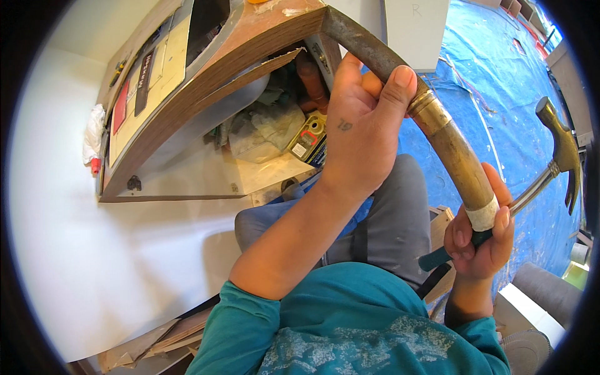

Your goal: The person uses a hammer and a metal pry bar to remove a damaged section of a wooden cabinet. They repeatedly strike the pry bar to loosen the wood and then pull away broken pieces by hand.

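My left hand (365, 125) grips a steel chisel (372, 47) near the brass collar of its worn wooden handle, which has a pale band at the end. The blade's tip reaches the upper end of a curved wood-faced edge (250, 40). My right hand (475, 244) is closed around both the white-banded handle end and the dark teal grip of a claw hammer (565, 150), whose metal head sticks out to the right. The chisel appears bent in the fisheye view.
An open curved cabinet (156, 175) holds crumpled plastic and a yellow-black container (306, 140). White panels (412, 31) stand beyond it. A blue tarp (475, 50) covers the floor at right. My grey-clad legs (394, 219) are below; wood scraps (144, 344) lie lower left.
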Demonstrator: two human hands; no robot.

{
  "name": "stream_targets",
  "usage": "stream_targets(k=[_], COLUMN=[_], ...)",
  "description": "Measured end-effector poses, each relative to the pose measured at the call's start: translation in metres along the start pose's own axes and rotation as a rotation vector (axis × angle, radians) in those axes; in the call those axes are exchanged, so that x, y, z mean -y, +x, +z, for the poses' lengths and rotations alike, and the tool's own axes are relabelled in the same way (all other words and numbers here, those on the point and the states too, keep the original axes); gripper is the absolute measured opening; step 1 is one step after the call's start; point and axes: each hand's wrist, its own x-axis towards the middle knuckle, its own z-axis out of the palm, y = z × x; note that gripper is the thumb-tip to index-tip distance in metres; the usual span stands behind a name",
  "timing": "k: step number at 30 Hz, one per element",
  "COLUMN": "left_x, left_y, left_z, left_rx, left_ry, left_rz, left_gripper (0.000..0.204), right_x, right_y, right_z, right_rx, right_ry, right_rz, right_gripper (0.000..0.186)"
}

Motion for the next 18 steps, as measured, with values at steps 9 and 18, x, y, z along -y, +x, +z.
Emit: stream_targets(k=[9, 18], left_x=[-0.001, -0.002], left_y=[0.000, -0.001], left_z=[-0.003, -0.008], left_rx=[-0.010, -0.002], left_ry=[0.017, 0.010], left_rz=[-0.013, -0.018], left_gripper=[0.028, 0.033], right_x=[-0.006, -0.011], right_y=[-0.006, -0.009], right_z=[0.002, 0.001], right_rx=[-0.014, 0.038], right_ry=[0.013, 0.032], right_rz=[0.011, 0.026], right_gripper=[0.073, 0.073])
